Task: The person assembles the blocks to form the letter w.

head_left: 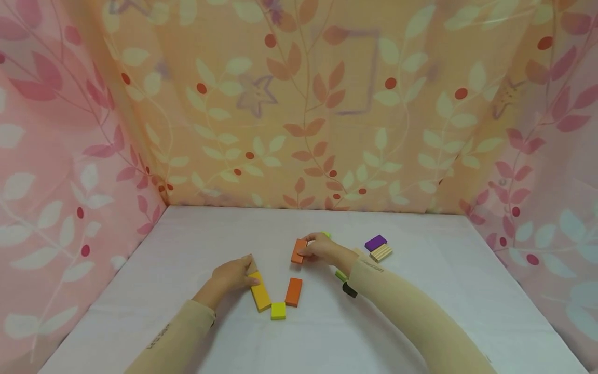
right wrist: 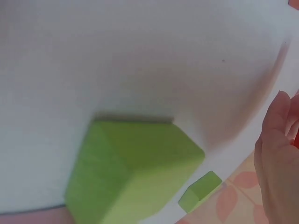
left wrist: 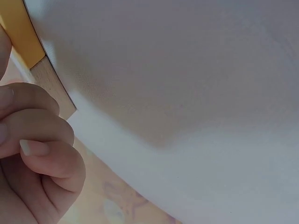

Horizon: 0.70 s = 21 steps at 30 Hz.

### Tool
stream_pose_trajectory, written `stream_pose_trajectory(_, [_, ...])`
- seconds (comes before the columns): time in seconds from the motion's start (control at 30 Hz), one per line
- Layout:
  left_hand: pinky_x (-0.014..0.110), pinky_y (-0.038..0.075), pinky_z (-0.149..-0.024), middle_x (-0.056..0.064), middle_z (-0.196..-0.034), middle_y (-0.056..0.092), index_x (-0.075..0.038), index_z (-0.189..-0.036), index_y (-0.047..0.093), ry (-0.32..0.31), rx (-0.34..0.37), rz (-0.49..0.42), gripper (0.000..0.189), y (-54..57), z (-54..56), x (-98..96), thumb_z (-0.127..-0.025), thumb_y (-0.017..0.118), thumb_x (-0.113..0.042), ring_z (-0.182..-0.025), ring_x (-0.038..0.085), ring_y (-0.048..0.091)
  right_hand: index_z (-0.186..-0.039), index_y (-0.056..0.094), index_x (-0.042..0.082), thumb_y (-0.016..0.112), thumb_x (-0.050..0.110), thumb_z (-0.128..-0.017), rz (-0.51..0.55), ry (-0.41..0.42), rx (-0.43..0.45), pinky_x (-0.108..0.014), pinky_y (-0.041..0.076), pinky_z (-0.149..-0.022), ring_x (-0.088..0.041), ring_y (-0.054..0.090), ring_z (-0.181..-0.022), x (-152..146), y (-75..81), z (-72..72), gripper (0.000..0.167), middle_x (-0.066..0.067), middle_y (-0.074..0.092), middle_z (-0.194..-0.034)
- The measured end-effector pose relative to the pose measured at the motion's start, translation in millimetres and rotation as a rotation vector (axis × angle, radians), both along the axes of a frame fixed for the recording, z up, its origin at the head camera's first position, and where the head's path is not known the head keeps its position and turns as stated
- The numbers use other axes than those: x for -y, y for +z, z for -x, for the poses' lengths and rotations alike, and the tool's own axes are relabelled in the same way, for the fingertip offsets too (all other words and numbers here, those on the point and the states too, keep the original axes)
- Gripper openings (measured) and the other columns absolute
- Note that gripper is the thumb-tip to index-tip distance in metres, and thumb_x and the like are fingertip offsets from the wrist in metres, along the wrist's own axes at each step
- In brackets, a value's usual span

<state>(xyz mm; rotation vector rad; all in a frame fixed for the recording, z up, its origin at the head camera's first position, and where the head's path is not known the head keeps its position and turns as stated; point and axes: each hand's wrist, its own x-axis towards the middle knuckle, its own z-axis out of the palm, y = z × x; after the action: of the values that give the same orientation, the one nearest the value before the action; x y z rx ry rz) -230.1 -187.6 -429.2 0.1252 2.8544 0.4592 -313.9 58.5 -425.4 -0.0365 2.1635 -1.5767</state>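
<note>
right grip (head_left: 327, 249) pinches the upper orange block (head_left: 296, 253), below centre in head view; left grip (head_left: 230, 275) curls on the yellow block (head_left: 261, 296), lower left of it. likely light, stiff, slightly slick wood; hold long sides mid-length.

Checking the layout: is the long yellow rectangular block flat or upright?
Lying flat: the long yellow block shows a broad top and thin front edge.
</note>
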Motion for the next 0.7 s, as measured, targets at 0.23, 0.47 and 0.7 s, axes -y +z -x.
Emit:
stream_pose_trajectory(0.23, [0.057,0.043,-0.095,0.025,-0.138,0.050,0.001,-0.145,0.040,-0.014,-0.004,-0.004,0.079,-1.0,0.8,0.6,-0.085,0.074,-0.037,-0.124,0.043,0.049,-0.126,0.053,-0.007,0.068,-0.003,-0.087,0.022,0.013,0.012,-0.026,0.051,-0.068,-0.013,0.059,-0.072,-7,-4.0,-6.7,0.041,-0.010,0.067,-0.091])
stream_pose_trajectory(0.47, [0.057,0.042,-0.096,0.025,-0.141,0.047,0.001,-0.145,0.040,-0.013,-0.005,0.004,0.080,-1.1,-1.2,1.1,-0.085,0.074,-0.038,-0.126,0.043,0.047,-0.120,0.058,-0.001,0.077,0.005,-0.082,-0.160,0.024,-0.081,-0.023,0.041,-0.058,-0.014,0.050,-0.066,-7,-8.2,-14.4,0.042,-0.004,0.061,-0.085])
stream_pose_trajectory(0.7, [0.057,0.042,-0.096,0.025,-0.141,0.047,0.001,-0.146,0.039,-0.017,-0.006,0.003,0.079,-2.7,0.9,0.5,-0.085,0.074,-0.037,-0.126,0.043,0.047,-0.117,0.060,0.000,0.077,0.004,-0.082,-0.186,0.007,-0.093,-0.022,0.039,-0.054,-0.012,0.048,-0.060,-6,-12.2,-17.2,0.039,-0.003,0.061,-0.078])
